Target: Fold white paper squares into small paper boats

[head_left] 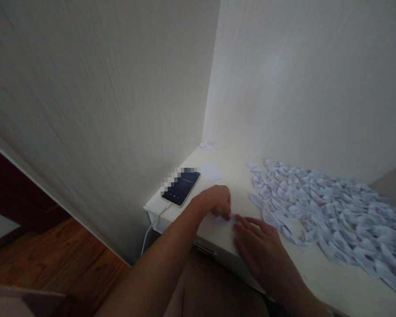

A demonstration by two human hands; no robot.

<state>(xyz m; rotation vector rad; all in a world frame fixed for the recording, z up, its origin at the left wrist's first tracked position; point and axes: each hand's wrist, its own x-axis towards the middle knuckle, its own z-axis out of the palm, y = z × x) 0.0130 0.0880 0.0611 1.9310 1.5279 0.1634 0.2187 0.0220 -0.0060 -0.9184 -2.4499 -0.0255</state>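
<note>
My left hand (219, 200) is curled closed at the desk's front part, its fingertips on a small piece of thin white paper (222, 220). From the other side, my right hand (259, 237) meets the same piece, thumb and index fingertips close together at its right end. Most of the piece is hidden under the fingers. To the right lies a broad heap of twisted white paper strips (330, 211). Beyond my left hand, a flat white paper square (211, 172) rests on the desk.
A phone (181, 187) with a lit dark screen lies at the desk's left side, a white cable (148, 233) running from it over the edge. More white scraps (207, 145) sit in the far corner. Walls close in the white desk (237, 185) at left and back.
</note>
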